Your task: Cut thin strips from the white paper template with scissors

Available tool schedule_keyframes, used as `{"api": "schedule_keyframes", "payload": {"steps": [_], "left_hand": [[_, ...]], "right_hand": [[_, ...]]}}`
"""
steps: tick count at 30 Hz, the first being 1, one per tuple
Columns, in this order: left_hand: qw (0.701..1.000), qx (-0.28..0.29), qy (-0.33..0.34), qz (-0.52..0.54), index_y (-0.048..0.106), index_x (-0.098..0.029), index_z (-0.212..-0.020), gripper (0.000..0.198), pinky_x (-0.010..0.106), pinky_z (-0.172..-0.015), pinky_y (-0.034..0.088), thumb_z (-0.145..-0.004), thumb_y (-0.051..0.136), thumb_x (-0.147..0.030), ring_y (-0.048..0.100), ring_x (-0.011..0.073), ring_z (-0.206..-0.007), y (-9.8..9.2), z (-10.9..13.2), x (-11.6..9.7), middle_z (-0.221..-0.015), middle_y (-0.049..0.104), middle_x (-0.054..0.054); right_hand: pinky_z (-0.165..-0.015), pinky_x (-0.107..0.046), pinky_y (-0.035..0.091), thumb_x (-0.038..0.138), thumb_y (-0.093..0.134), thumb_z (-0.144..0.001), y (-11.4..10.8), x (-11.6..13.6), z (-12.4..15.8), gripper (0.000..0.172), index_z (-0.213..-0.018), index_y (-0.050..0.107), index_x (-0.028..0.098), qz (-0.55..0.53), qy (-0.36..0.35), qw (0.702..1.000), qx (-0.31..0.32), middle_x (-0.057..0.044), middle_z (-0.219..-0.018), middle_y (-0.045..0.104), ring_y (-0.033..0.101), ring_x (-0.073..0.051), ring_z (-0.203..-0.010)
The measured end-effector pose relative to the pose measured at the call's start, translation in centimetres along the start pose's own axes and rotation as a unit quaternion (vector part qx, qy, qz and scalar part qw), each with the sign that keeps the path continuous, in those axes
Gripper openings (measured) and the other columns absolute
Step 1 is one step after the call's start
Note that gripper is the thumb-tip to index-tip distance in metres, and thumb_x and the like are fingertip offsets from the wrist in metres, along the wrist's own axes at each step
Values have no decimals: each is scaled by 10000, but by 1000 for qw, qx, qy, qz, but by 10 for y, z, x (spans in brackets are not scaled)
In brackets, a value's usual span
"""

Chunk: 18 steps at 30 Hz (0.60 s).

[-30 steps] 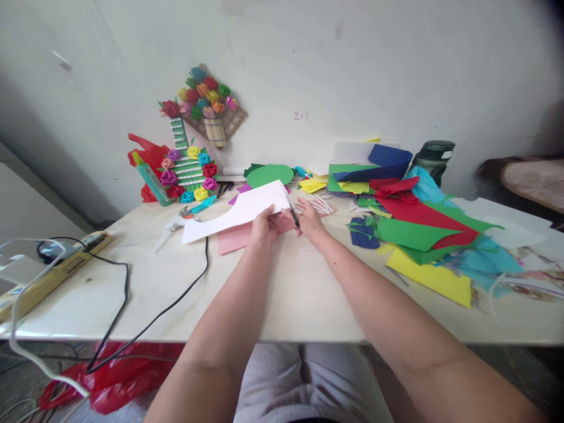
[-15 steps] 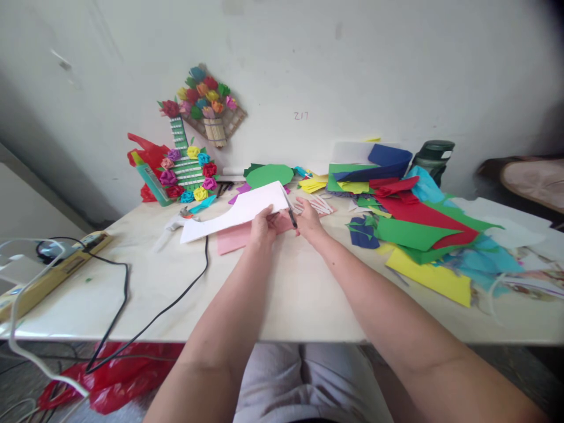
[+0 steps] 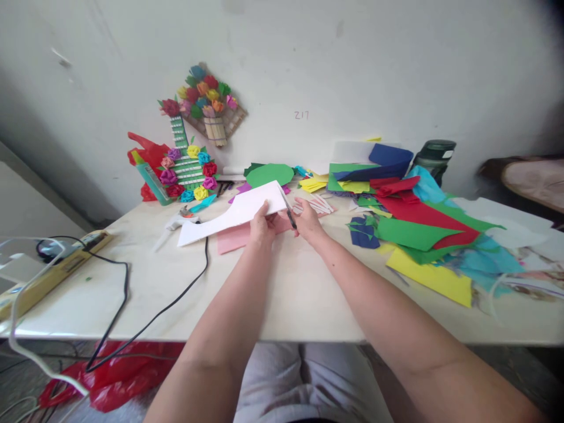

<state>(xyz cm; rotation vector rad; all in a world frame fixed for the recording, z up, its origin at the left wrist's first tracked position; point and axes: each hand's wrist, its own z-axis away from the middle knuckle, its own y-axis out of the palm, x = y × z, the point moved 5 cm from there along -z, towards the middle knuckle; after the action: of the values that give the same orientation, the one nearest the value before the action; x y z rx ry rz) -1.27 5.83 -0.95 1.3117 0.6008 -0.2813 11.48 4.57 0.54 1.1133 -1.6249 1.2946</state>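
the left hand (image 3: 263, 228) is clamped on a white sheet (image 3: 247, 205), thumb on its upper face, at the near edge toward the sheet's right end. the right hand (image 3: 308, 224) is closed round the dark handles of a pair of scissors (image 3: 291, 220), whose blades lie at the sheet's right edge (how far apart they stand is too small to tell). the white sheet is at the middle of the table (image 3: 308, 299), above a pink sheet (image 3: 233, 239) that shows along its near side; narrow white strips (image 3: 321, 205) lie just beyond the right hand.

of the containers, a bound bundle of pale sticks (image 3: 215, 132) on the wall serves as a vase, with many-coloured paper flowers (image 3: 205, 93) crowding its top. a green bottle with a yellow cap (image 3: 152, 183) leans beside a guitar-shaped craft piece (image 3: 189, 171) edged with paper roses; its contents cannot be made out. a dark flask (image 3: 433, 160) stands at the back right, lid on, its inside hidden. a red plastic bag (image 3: 154, 154) bunches behind the craft piece, and another red bag (image 3: 127, 379) slumps below the table; what either holds cannot be seen.
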Motion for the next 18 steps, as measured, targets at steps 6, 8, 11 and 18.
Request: {"api": "schedule_keyframes", "payload": {"steps": [6,8,11,18], "left_hand": [[1000,-17,3,5,601,-121,-808,117,192,-538,518,-725,586,-39,630,119,-573,-3,-3,-1,-701,657,37],[1000,-19,-4,4,599,-117,-808,112,202,-541,524,-730,580,-39,632,125,-577,-2,-1,-1,-700,655,42],[1000,-20,-13,0,597,-112,-816,128,214,-550,535,-719,585,-29,634,133,-581,-1,1,1,-706,653,46],[1000,-8,-25,1,593,-109,-829,149,245,-570,554,-716,576,-12,638,150,-606,3,8,5,-744,659,69]], "right_hand": [[-450,-255,480,410,641,-726,2,-2,2,733,-1368,349,210,-10,10,1000,8,-66,-898,639,561,-112,-462],[-444,-259,480,413,646,-720,1,-3,1,752,-1374,340,206,-13,13,1000,8,-71,-900,641,553,-111,-455],[-447,-266,485,419,660,-704,0,-4,1,797,-1388,315,201,-23,23,999,9,-72,-891,645,550,-115,-460],[-463,-257,491,419,664,-708,-4,-5,-1,850,-1413,257,174,-40,26,999,22,-53,-835,645,548,-108,-474]]}}
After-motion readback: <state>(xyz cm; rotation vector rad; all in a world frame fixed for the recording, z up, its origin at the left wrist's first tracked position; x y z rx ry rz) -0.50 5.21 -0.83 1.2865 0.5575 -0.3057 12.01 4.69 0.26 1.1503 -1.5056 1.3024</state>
